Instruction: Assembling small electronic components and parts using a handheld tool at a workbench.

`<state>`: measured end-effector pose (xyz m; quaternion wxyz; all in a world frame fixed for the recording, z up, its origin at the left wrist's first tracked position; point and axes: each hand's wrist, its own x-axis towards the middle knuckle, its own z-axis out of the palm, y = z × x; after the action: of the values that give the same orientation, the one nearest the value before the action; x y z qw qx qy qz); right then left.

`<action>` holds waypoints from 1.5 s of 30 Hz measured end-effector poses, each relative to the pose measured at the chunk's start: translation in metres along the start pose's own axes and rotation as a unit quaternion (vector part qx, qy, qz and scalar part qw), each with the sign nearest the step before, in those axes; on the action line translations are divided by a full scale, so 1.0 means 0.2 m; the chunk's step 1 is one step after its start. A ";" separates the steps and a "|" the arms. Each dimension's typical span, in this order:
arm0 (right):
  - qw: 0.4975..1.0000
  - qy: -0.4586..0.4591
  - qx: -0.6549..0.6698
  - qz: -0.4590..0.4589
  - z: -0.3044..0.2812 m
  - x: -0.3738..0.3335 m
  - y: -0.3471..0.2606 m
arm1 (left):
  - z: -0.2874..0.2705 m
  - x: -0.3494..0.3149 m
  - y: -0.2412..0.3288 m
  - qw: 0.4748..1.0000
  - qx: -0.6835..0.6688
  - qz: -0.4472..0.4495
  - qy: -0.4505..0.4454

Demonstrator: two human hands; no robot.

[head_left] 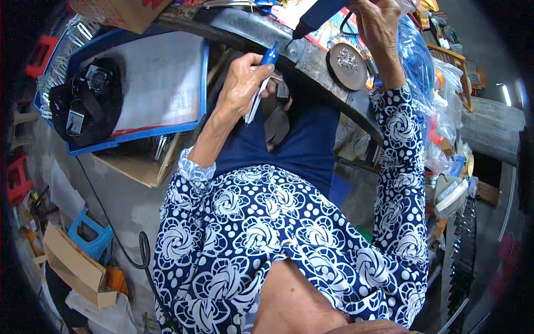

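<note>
Two hands are working near the tabletop (314, 65) edge: L hand (242, 84) is pinching the blue-headed tool (270, 57) betw. thumb & bent fingers; R hand (379, 26) is curling at the rear of the dark blue driver (320, 15), but the top of the frame is cutting it off, so can't tell how tightly it's closing. For doing this bit well, imo, steady handling is mattering most: L hand should be holding firm w/ fingertips clear of the driver's thin tip, R hand should be lining the tip up before any pressing, & the wrist should be staying off the dish (356, 83) of small metal pcs (347, 59) just beside it. As for pos., the blue-headed tool is sitting in L hand, at the tabletop's near edge & above the lap; can't tell if its head is touching the edge. Its long axis is running steeply, blue end pointing up & slightly R, away from the body, pale slim end pointing down-L toward the lap. The driver is slanting the other way, nose pointing down-L toward the blue end, apart from it.
</note>
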<state>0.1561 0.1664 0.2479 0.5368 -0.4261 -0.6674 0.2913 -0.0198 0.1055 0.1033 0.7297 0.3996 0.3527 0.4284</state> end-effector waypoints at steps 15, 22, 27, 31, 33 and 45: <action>0.984 0.079 0.159 -0.002 0.05 -0.07 0.23 | 0.02 0.14 0.07 0.999 -0.012 -0.016 -0.040; 0.963 0.105 0.246 0.003 0.06 -0.08 0.18 | 0.06 0.17 0.06 0.999 -0.027 -0.019 -0.039; 0.961 0.092 0.262 0.003 0.07 -0.06 0.18 | 0.06 0.19 0.03 0.999 -0.031 -0.023 -0.030; 0.964 0.166 0.207 -0.013 0.11 -0.04 0.19 | 0.08 0.20 0.02 0.999 -0.026 -0.046 -0.015; 0.969 0.185 0.166 -0.005 0.10 -0.05 0.16 | 0.09 0.20 0.04 0.998 -0.015 -0.051 -0.025; 0.968 0.136 0.210 -0.031 0.19 -0.07 0.09 | 0.08 0.19 0.06 0.997 0.027 -0.076 -0.009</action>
<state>0.1242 0.1642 0.2165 0.7086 -0.3183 -0.5249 0.3478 0.0036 0.1396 0.1148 0.7525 0.3948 0.3866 0.3584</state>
